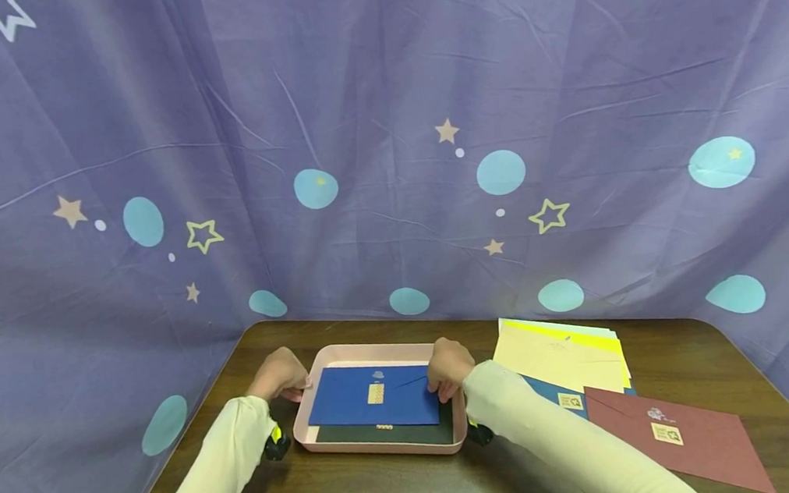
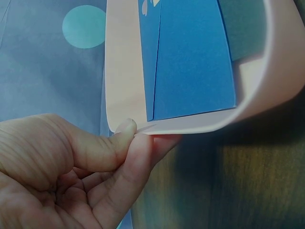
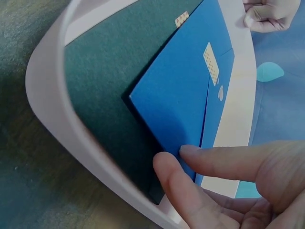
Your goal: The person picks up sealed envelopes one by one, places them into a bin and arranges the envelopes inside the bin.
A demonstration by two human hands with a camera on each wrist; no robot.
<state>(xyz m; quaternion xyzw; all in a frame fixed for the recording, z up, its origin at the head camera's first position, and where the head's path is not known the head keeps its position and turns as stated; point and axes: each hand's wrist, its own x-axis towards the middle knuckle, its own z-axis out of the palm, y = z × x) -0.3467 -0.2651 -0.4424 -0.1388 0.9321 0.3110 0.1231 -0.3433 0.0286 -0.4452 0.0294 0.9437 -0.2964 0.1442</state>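
Two hands are being seen in the head view at opposite ends of a pink tray (image 1: 375, 351) on the dark wooden table (image 1: 360, 492). The left hand (image 1: 277, 376) is being held against the tray's left rim, and the right hand (image 1: 449, 367) is being rested at the tray's right end on a blue envelope (image 1: 352, 407). That envelope is lying between the two hands, on top of a dark green envelope (image 1: 411, 434) in the tray. Just beyond the right hand, a stack of yellow envelopes (image 1: 559, 353) and a maroon envelope (image 1: 693, 439) are lying on the table.

In the left wrist view, the tray's rim (image 2: 157, 128) is being pinched between the thumb and curled forefinger of the left hand (image 2: 71, 176), with the blue envelope (image 2: 190, 62) lying just beyond the fingertips.

In the right wrist view, the right hand (image 3: 228, 191) is being held nearly straight, its fingertips (image 3: 190, 151) touching the blue envelope's (image 3: 176, 95) near edge without gripping it; the dark green envelope (image 3: 105, 81) is showing beneath.
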